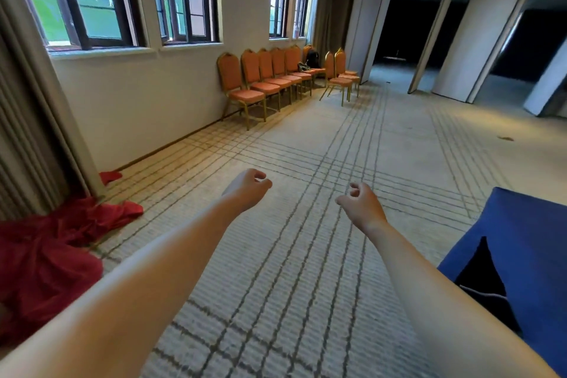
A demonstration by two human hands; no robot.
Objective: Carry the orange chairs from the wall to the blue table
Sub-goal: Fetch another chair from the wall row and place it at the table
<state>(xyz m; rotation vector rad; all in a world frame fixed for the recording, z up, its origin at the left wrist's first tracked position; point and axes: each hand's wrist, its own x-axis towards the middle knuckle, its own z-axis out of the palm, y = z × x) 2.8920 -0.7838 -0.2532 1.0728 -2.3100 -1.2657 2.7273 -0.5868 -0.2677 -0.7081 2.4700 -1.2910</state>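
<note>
Orange upholstery on gold frames: chairs [270, 87] in a row against the wall [138, 107] under the windows [101, 3], two more just beside the row's far end, turned sideways. Stands well apart from them, with the blue table [527, 224] at the lower right edge. Reaches forward over the lined carpet [291, 255] with both bare arms. Holds nothing: left hand [248, 190] and right hand [362, 205] apart, fingers loosely curled. Red cloth [46, 261] heaped at left, beside the curtain [27, 132].
</note>
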